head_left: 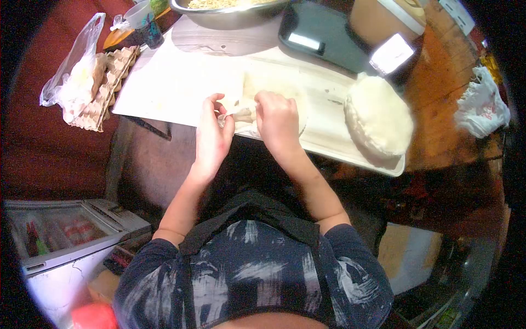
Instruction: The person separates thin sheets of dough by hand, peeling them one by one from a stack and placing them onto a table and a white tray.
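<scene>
Both of my hands meet at the front edge of a white board (175, 90). My left hand (212, 129) has its thumb and fingers closed on a thin white wrapper sheet (239, 112), which is wrinkled. Opposite it, my right hand (278, 120) pinches the other side of the sheet with its fingers bent down. Beneath the hands lies a pale, flat sheet (268, 82), partly hidden by them. To the right, a thick round stack of pale wrappers (378, 118) rests on the board. Glare washes out much of the board's left half.
Behind the board stand a steel bowl (224, 15) of yellowish shreds, a black flat object (315, 44) and a tan container (383, 22). Egg trays (112, 82) with a clear plastic bag (82, 71) sit left. A white plastic bag (482, 104) lies right; a glass-topped freezer (66, 227) stands lower left.
</scene>
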A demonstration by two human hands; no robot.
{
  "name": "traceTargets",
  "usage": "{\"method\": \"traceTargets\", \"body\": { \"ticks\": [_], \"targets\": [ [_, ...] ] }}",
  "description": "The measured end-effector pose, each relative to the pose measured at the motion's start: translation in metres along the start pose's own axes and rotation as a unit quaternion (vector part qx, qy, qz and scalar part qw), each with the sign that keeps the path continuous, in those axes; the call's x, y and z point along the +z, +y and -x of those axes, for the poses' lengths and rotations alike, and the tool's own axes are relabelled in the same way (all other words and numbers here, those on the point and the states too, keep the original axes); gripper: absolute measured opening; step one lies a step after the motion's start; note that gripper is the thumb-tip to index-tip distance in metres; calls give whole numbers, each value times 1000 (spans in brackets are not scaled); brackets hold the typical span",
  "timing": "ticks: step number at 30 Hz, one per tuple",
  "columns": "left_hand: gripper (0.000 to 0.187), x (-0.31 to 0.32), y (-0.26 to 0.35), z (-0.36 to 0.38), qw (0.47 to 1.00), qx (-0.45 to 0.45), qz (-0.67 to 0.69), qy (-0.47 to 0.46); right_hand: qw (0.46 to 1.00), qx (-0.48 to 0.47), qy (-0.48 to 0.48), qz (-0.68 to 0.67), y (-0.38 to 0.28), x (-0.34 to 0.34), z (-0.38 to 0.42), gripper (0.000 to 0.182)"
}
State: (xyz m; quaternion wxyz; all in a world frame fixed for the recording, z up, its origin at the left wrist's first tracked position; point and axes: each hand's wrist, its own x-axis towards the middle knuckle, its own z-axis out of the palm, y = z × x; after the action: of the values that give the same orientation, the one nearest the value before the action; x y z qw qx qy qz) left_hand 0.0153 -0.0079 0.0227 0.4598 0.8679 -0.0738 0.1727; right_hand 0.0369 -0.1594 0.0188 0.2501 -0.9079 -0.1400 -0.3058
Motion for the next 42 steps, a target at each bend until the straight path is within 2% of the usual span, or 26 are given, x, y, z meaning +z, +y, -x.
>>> {"method": "traceTargets", "body": {
  "ticks": [4,6,9,13,16,19,22,24,28,30,33,39,41,42],
  "targets": [
    [47,1,3,-2,1000,-16,19,-17,1000,1,-11,-12,-4,-2,2,6],
    [49,9,3,-9,999,52,-3,11,1000,3,-20,-13,-6,-3,4,7],
    [51,7,10,-19,1000,-3,0,-23,1000,-4,-13,-16,-7,-3,5,12],
    [53,5,0,-26,999,-4,-8,-35,1000,4,6,-3,3,-4,3,13],
    [55,9,-13,-24,999,36,-33,-18,1000,24,15,-8,7,-6,0,15],
    [48,9,-13,-21,999,28,-43,-8,999,37,10,-1,6,-7,0,17],
    [40,5,-7,-22,997,55,-39,-48,1000,31,-1,2,3,-7,2,18],
    [36,2,6,-23,994,-24,-47,-97,1000,23,-2,0,0,-4,3,18],
    [32,6,4,-21,994,51,-66,-66,1000,-6,-1,30,-5,12,0,20],
    [36,2,7,-21,993,17,-70,-96,1000,-16,9,18,-5,14,-3,18],
    [43,3,4,-23,996,61,-38,-55,999,-34,13,30,-6,12,-5,14],
    [47,3,3,-33,995,65,-20,-78,998,-41,11,46,4,5,-6,7],
    [46,2,5,-32,996,52,-30,-72,998,-32,14,48,11,3,-7,8],
    [46,1,6,-32,996,39,-40,-68,998,-22,17,52,13,2,-8,15]
  ]
}}
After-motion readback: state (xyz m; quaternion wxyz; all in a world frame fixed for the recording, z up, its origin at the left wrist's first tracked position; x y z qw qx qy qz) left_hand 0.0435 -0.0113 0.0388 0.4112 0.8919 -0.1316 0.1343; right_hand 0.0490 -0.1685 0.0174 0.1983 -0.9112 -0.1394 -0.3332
